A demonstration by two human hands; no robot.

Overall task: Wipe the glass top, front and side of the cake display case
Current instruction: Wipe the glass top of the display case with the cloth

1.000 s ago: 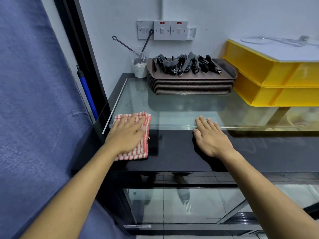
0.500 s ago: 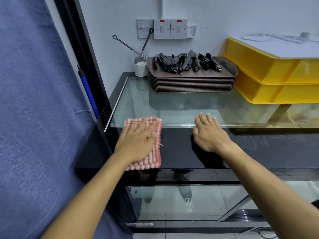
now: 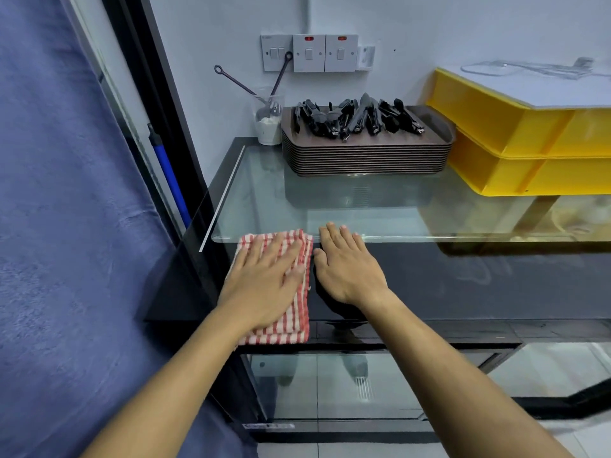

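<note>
Glass-topped black cake display case (image 3: 413,209): wipe has swept rightward along its front edge strip over the last second. Folded red-and-white checked cloth (image 3: 297,302) now just beside right hand (image 3: 347,269), which lies flat, bracing. Left hand (image 3: 264,279) spread flat, pressing cloth. Most of the glass top looks unwiped.

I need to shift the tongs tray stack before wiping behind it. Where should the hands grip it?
Grip the tray stack by its two short ends, low down, one hand from each side. Its flared rims give a hold, and the tongs piled on top rule out gripping from above.
</note>
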